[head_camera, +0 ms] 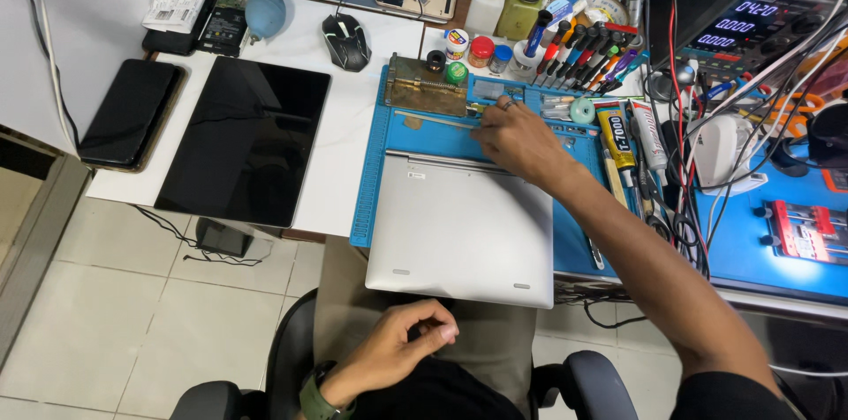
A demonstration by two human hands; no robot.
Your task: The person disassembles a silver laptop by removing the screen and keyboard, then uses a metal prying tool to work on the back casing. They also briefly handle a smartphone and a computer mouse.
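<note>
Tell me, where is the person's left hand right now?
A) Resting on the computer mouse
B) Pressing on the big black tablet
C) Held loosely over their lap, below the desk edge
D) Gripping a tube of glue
C: the left hand is curled loosely above the lap, touching nothing on the desk, while the right hand reaches onto the blue mat beyond the silver laptop.

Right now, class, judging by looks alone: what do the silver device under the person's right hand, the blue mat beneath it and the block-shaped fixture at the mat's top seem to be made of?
Silver device: probably brushed or matte metal, given its even grey sheen; painted plastic is possible.
Blue mat: likely silicone or rubber, matte with moulded compartments.
Block-shaped fixture: apparently brass-toned metal, dull and worn, with a spring-like part.
</note>
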